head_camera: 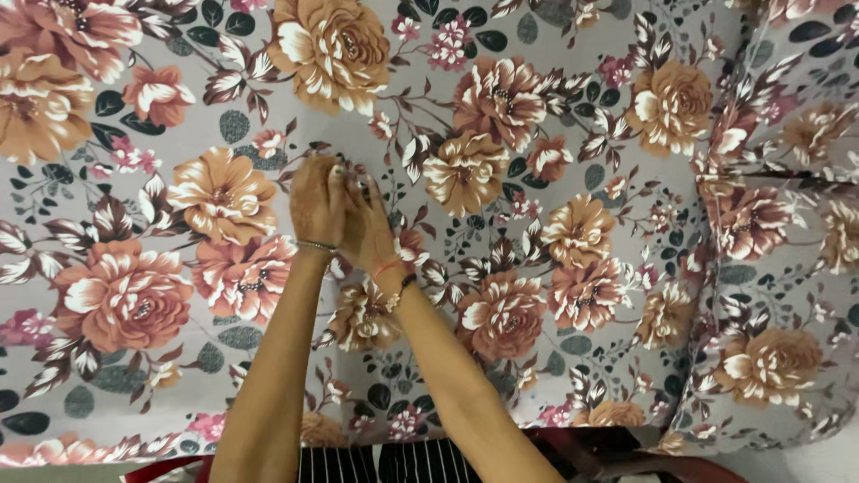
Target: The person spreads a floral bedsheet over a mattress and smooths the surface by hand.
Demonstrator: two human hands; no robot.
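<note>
A grey bedsheet [555, 134] printed with large peach and rust flowers fills nearly the whole view. Both my arms reach forward over it. My left hand [315, 199] and my right hand [369, 224] meet at one spot left of centre, fingers curled together and pinching the sheet's fabric. A thin bangle sits on the left wrist; red thread and a dark band circle the right wrist. What lies between the fingertips is hidden by the hands.
At the right, a pillow [787, 268] in the same floral cloth stands against the sheet. A dark red bed edge [626, 461] and black-and-white striped clothing [394, 465] show along the bottom.
</note>
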